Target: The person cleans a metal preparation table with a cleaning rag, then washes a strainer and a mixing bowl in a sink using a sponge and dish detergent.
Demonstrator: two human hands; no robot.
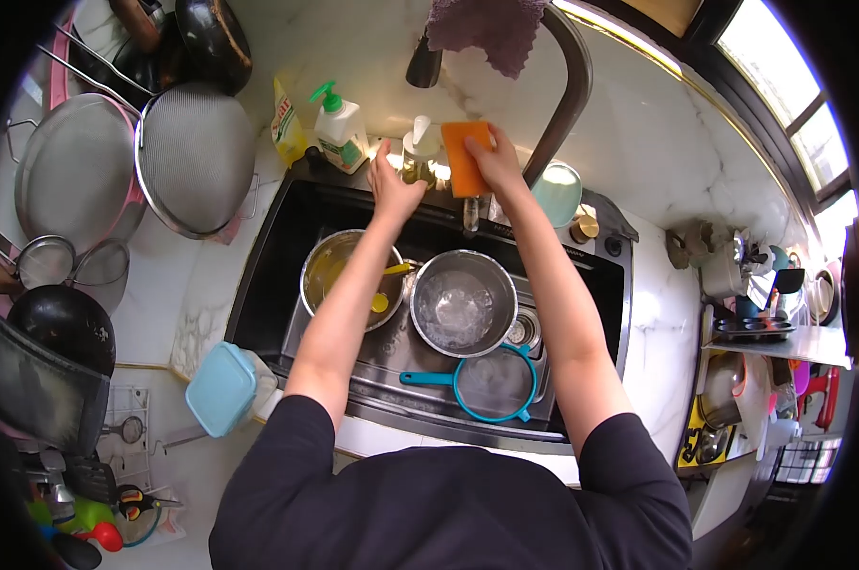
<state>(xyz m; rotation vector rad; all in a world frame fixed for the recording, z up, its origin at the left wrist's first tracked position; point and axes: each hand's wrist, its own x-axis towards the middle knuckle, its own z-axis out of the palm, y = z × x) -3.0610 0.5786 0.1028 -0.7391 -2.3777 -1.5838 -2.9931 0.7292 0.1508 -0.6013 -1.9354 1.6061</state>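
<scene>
In the head view, my right hand (496, 163) grips an orange sponge (462, 161) by its right side, held up behind the sink near the faucet. My left hand (394, 185) is beside a clear pump bottle (420, 147) with a white top; its fingers and thumb are apart, and I see nothing held in them. Below my arms, a metal pot (463, 302) with some water stands in the sink. Left of it, a second pot (330, 261) holds a yellow-handled utensil (399, 270). A blue-rimmed strainer (494, 384) lies in front of the pots.
The dark faucet (581, 71) arches over the sink (270, 252), with a purple cloth (486, 28) hanging on it. A green-topped pump bottle (339, 128) and a yellow pouch (285, 128) stand behind. A blue-lidded container (222, 389) sits at the left; sieves (194, 157) hang nearby.
</scene>
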